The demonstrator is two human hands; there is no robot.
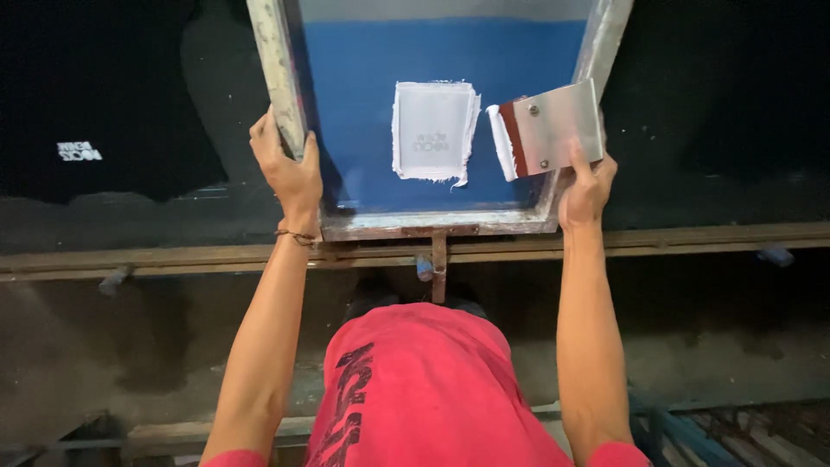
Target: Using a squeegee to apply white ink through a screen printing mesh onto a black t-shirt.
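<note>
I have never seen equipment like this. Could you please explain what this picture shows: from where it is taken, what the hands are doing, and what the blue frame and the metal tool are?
The picture comes from a camera worn on the person's head, looking down past a red shirt at both arms. The large object is a printing screen: a metal frame with blue mesh stretched across it. In its middle is a pale square patch, the open part that ink can pass through. The left hand grips the frame's left side. The right hand holds a squeegee, a flat metal handle with a reddish blade and white ink along its edge. The screen rests over a dark table, where a black cloth bears a small white print. A metal rail runs along the table's near edge.
</note>
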